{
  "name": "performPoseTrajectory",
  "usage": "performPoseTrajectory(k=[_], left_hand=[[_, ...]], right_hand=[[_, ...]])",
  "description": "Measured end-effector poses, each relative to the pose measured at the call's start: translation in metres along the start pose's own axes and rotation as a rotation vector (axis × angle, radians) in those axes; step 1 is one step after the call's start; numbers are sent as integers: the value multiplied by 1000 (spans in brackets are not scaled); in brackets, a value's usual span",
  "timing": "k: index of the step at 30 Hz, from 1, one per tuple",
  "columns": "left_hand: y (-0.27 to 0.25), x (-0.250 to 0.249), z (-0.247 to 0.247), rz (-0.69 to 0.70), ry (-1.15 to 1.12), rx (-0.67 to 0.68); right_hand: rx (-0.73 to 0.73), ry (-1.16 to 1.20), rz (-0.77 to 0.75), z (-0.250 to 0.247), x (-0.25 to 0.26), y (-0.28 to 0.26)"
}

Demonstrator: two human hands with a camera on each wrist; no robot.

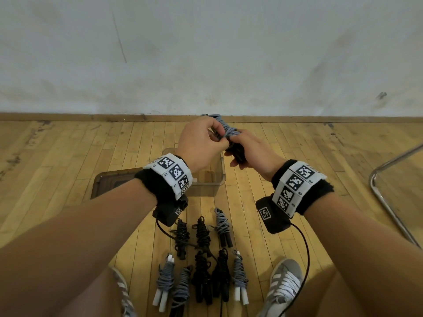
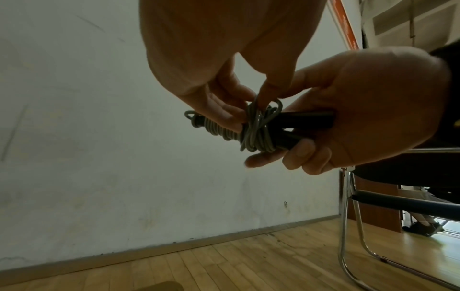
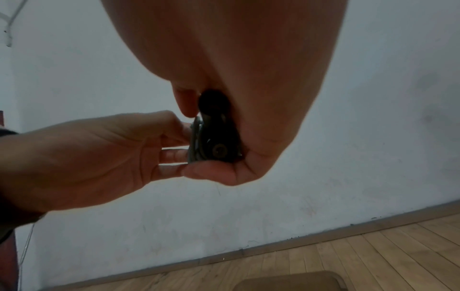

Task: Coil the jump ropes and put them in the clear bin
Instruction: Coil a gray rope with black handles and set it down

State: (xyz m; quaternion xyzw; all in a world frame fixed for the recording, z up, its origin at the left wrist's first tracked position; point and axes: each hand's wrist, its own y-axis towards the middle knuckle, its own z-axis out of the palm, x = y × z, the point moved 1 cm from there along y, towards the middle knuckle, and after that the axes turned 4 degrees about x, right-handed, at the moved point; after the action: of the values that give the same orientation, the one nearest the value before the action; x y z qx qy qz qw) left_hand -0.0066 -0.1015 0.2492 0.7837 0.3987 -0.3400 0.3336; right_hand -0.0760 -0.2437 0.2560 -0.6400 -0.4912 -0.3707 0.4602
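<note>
Gripping the two black handles of a grey corded jump rope (image 1: 225, 130), the person's right hand (image 1: 249, 149) has its fingers curled round them, while the left hand (image 1: 201, 143) pinches the grey cord wound about those handles; the two hands are close together, touching at the bundle, raised over the floor. From the left wrist view the cord (image 2: 254, 128) sits in tight turns along the handles with a loose loop at the thumb. From the right wrist view the handle ends (image 3: 216, 135) point at the camera, tucked in the palm

Below the hands stands a clear rectangular plastic bin (image 1: 210, 179) on the pale wooden plank floor (image 1: 68, 156), and the held rope is above it, not in it. A brown-tinted flat lid (image 1: 109, 181) lies just left of the bin. Nearer the person, between two grey striped sneakers (image 1: 286, 280), lie eight coiled jump ropes (image 1: 201, 255) in two rows, some black, some grey with white or black handles. A chrome tubular chair frame (image 1: 389, 193) stands at the right, and a scuffed white wall (image 1: 206, 53) rises at the far side
</note>
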Motion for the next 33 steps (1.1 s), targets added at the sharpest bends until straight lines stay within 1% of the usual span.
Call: performPoseTrajectory(k=[3,6,9,11,14,16,18,21,23,26,30,33], left_hand=[[-1,-1,-1,-45,-17,-72],[0,-4,-3,-43,-21,-116],[0,-3,-5,-28,-41,-103],[0,-2,-4,-11,-66,-68],[-3,-1,0,39,-68,-17],[-4,1,2,77,-30,5],[-4,2,3,104,28,-20],[-2,3,3,94,64,-93],[-3,2,3,96,71,-102],[-4,0,4,91,-5,-94],[-3,-1,6,30,-101,-102],[0,-5,4,18,-150,-112]], right_hand=[[16,48,-37,4,1,-2],[-27,-19,-108,7,-1,-2],[-97,-26,-127,5,-4,0],[-133,5,-131,3,-6,2],[-170,63,-121,3,-8,5],[-170,122,-100,5,-9,6],[-153,146,-80,8,-9,5],[-131,128,-35,13,-8,6],[-132,143,-19,15,-7,6],[-164,193,-7,14,-4,3],[-203,161,-18,13,-3,3],[-225,156,-33,10,-3,5]])
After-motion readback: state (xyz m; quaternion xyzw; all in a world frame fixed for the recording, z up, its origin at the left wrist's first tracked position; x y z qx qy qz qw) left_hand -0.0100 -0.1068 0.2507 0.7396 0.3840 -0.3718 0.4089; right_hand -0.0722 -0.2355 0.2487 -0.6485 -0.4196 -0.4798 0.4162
